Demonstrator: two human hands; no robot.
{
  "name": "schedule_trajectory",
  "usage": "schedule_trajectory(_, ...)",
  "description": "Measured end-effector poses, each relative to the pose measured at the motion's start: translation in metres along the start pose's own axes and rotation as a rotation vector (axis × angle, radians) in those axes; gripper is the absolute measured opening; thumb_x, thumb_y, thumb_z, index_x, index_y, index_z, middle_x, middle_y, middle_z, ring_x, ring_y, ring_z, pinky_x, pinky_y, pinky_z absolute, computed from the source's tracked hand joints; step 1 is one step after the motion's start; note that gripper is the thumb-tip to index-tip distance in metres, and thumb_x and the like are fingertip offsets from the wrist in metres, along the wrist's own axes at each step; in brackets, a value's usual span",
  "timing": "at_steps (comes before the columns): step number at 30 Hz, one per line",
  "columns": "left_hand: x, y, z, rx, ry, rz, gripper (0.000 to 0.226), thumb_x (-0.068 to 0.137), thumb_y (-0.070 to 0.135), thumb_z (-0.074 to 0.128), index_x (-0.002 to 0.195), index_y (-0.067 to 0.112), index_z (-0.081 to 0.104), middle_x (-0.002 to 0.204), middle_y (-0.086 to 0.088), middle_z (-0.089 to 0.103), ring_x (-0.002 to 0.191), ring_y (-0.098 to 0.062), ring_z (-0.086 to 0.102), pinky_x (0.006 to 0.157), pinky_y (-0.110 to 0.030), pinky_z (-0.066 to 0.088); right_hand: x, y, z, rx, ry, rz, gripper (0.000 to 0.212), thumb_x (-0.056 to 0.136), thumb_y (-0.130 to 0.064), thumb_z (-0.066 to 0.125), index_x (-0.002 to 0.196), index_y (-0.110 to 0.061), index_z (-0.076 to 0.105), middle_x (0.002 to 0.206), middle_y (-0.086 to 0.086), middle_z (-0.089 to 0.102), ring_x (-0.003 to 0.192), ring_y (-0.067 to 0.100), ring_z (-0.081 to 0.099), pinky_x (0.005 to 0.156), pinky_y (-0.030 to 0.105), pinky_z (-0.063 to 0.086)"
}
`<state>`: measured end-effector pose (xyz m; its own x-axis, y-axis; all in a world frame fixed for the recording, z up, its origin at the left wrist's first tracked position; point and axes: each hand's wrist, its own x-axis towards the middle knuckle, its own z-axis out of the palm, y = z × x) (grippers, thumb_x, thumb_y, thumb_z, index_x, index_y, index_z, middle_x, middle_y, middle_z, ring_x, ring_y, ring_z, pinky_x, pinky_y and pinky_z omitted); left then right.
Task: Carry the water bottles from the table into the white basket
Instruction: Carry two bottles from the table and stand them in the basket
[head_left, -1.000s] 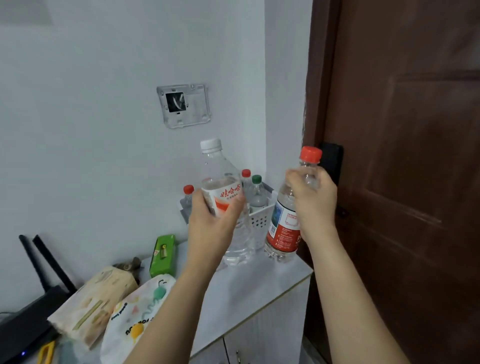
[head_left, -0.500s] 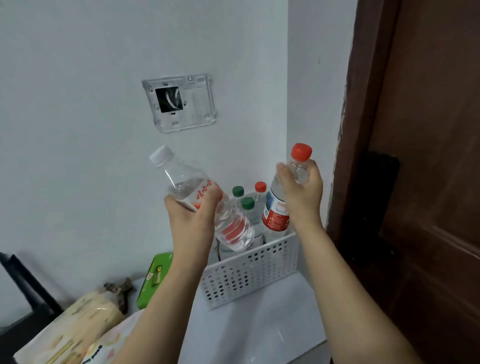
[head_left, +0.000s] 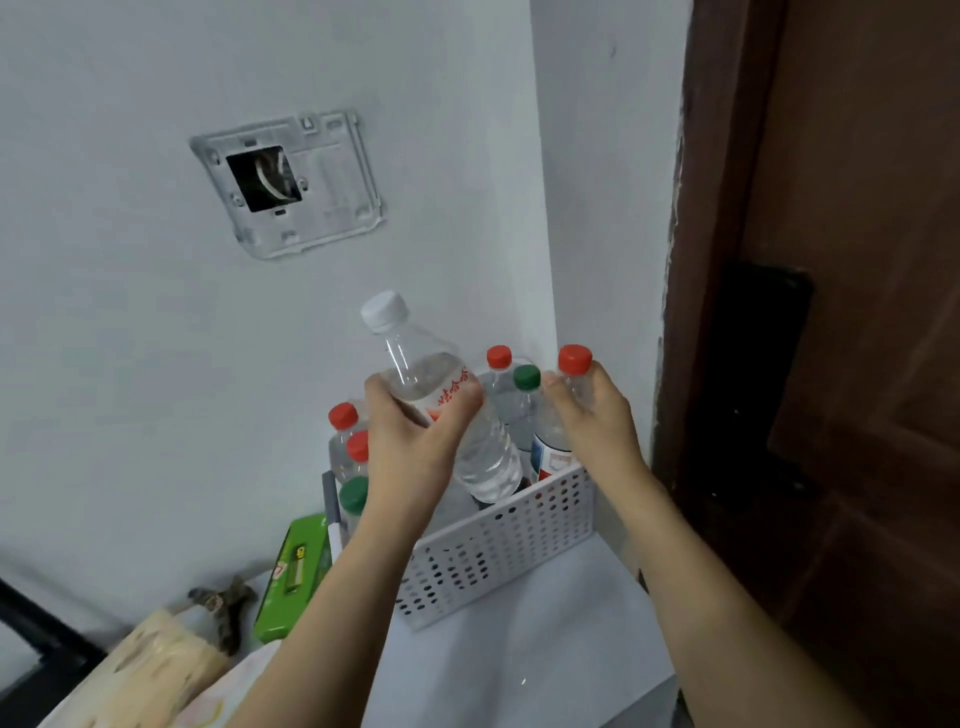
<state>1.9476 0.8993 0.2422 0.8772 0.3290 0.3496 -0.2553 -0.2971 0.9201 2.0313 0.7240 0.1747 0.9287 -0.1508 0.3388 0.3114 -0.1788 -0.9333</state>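
Left hand (head_left: 415, 441) gripping tilted white-capped bottle (head_left: 441, 400), right hand (head_left: 592, 415) gripping red-capped bottle (head_left: 563, 415), both over crowded white basket (head_left: 498, 540); risk: bases snagging on standing caps, toppling them.

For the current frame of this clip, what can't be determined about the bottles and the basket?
- Head view: the white basket floor and the bottle bases are hidden by its perforated wall and the left hand.
- The red-capped bottle label is mostly covered by the right hand.
- The full bottle count is unclear; the left forearm hides part of the basket.
- The white-capped bottle label print is too small to read.
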Motion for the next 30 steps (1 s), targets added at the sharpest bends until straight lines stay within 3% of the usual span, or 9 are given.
schedule_trajectory(4,0.011,-0.005,-0.002,0.097,-0.098,0.012,0.048,0.073,0.042,0.084,0.104,0.038,0.047,0.094,0.023,0.066,0.083,0.003,0.066,0.065,-0.018,0.055,-0.002,0.012,0.001,-0.099,-0.07,0.008,0.037,0.075,-0.084,0.042,0.097,-0.057,0.053,0.098,-0.026,0.066,0.098,-0.005,0.061,0.08,0.026,0.048)
schedule_trajectory(8,0.018,-0.009,-0.006,0.2,-0.22,-0.029,0.053,0.064,0.049,0.087,0.102,0.038,0.052,0.093,0.01,0.072,0.079,-0.003,0.071,0.057,-0.016,0.054,-0.007,0.019,0.0,-0.258,-0.102,-0.081,0.045,0.081,-0.081,0.034,0.096,-0.045,0.056,0.09,-0.022,0.064,0.087,-0.004,0.059,0.068,0.021,0.042)
schedule_trajectory(12,0.014,-0.018,-0.006,0.286,-0.319,-0.035,0.06,0.064,0.044,0.088,0.108,0.036,0.048,0.099,0.006,0.071,0.078,-0.009,0.073,0.065,-0.029,0.061,-0.009,0.023,-0.004,-0.386,-0.142,-0.184,0.053,0.089,-0.073,0.033,0.099,-0.028,0.06,0.09,-0.013,0.064,0.087,0.009,0.06,0.079,0.031,0.046)
schedule_trajectory(16,0.01,-0.026,-0.009,0.514,-0.401,-0.017,0.072,0.061,0.049,0.086,0.115,0.04,0.039,0.102,0.014,0.067,0.083,-0.012,0.07,0.074,-0.042,0.06,-0.013,0.025,-0.009,-0.582,-0.162,-0.336,0.053,0.091,-0.074,0.021,0.082,-0.031,0.05,0.074,-0.013,0.054,0.075,0.01,0.051,0.089,0.038,0.041)
schedule_trajectory(22,0.018,-0.026,-0.011,0.579,-0.51,-0.005,0.074,0.064,0.05,0.086,0.124,0.042,0.043,0.113,0.018,0.063,0.092,-0.009,0.067,0.084,-0.039,0.057,-0.013,0.028,-0.011,-0.548,-0.199,-0.302,0.058,0.089,-0.077,0.014,0.084,-0.031,0.049,0.082,-0.01,0.057,0.082,0.011,0.054,0.082,0.035,0.046)
schedule_trajectory(25,0.017,-0.027,-0.009,0.808,-0.554,0.077,0.072,0.066,0.057,0.082,0.124,0.038,0.046,0.109,0.019,0.06,0.09,-0.009,0.064,0.08,-0.033,0.052,-0.013,0.028,-0.009,-0.444,-0.171,-0.266,0.045,0.087,-0.078,0.022,0.09,-0.04,0.046,0.083,-0.019,0.053,0.082,0.005,0.051,0.074,0.027,0.04)
schedule_trajectory(27,0.019,-0.027,-0.008,0.913,-0.597,0.139,0.059,0.07,0.062,0.077,0.117,0.035,0.053,0.105,0.017,0.063,0.088,-0.009,0.063,0.08,-0.034,0.053,-0.011,0.026,-0.007,-0.32,-0.176,-0.175,0.042,0.083,-0.081,0.031,0.097,-0.045,0.048,0.091,-0.024,0.055,0.089,0.001,0.053,0.073,0.023,0.039)
schedule_trajectory(30,0.022,-0.024,-0.008,0.81,-0.577,0.133,0.037,0.083,0.058,0.065,0.11,0.034,0.06,0.098,0.015,0.064,0.083,-0.002,0.063,0.078,-0.036,0.059,-0.007,0.023,-0.006,-0.2,-0.222,-0.103,0.039,0.077,-0.079,0.046,0.099,-0.047,0.054,0.103,-0.022,0.06,0.101,-0.004,0.055,0.08,0.024,0.043)
